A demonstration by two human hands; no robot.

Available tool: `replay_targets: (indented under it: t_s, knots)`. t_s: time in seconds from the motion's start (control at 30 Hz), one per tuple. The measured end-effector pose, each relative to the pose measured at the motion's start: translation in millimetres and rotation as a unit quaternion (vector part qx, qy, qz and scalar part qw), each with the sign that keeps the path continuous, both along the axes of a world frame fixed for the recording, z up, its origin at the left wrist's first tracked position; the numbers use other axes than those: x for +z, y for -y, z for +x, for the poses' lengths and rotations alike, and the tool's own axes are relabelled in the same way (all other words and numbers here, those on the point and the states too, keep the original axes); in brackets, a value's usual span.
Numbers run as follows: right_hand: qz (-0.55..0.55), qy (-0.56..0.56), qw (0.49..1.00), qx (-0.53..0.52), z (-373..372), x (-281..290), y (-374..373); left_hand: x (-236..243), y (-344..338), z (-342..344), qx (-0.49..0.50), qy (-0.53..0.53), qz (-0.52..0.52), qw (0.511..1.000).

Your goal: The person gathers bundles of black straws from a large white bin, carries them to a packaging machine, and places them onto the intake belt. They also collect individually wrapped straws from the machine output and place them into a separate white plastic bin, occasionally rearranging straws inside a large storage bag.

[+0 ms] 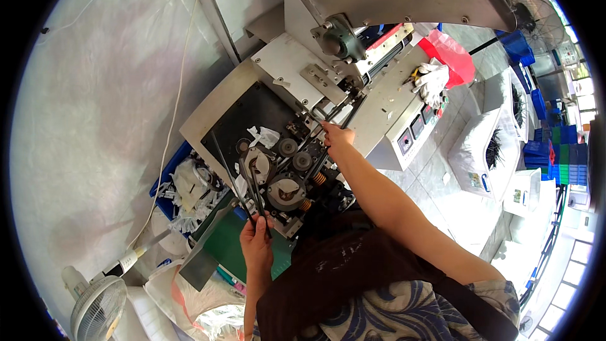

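Observation:
My left hand [257,243] is closed around several thin black cables [255,199] at the near left of a bench machine [284,57]. The cables rise from my fingers past the machine's round rollers [287,192]. My right arm reaches across to the middle of the machine, where my right hand [339,139] is closed in a pinch beside a metal guide block [324,83]. Dark thin parts lie right at these fingertips, and what they grip is too small to make out.
Scraps of white backing fill a blue bin [165,196] at the left. White gloves [432,81] and a red bag [449,53] lie on the machine's far right end, above a control panel [413,129]. White bins [473,158] stand right; a fan [101,309] stands lower left.

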State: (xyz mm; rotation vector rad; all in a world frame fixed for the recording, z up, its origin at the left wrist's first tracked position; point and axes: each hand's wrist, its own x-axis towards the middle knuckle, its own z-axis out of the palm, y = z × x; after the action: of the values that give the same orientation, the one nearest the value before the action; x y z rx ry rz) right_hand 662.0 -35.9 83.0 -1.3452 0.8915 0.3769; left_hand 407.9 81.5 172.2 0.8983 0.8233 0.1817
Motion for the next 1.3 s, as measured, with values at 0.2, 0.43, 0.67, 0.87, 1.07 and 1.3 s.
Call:
replay_targets:
  t_s: [0.2,0.43,0.67,0.87,1.07,1.3]
  knots:
    - [0.058,-0.008,0.997,-0.059,3,0,4,4,0,3,0.003,0.012,-0.003,1.000]
    - [0.046,0.034,0.991,-0.125,18,15,15,5,-5,1,0.040,0.051,-0.025,0.998]
    - [-0.016,0.097,0.992,-0.075,33,16,36,8,-9,-8,0.081,0.091,-0.016,0.992]
    - [-0.045,0.098,0.986,-0.123,81,17,87,7,-11,-14,0.079,0.086,-0.009,0.993]
    - [0.095,0.244,0.965,-0.009,60,18,125,1,-2,-6,0.090,0.083,-0.040,0.992]
    - [0.197,-0.011,0.977,0.078,-16,13,35,6,-2,7,0.059,0.069,-0.036,0.995]
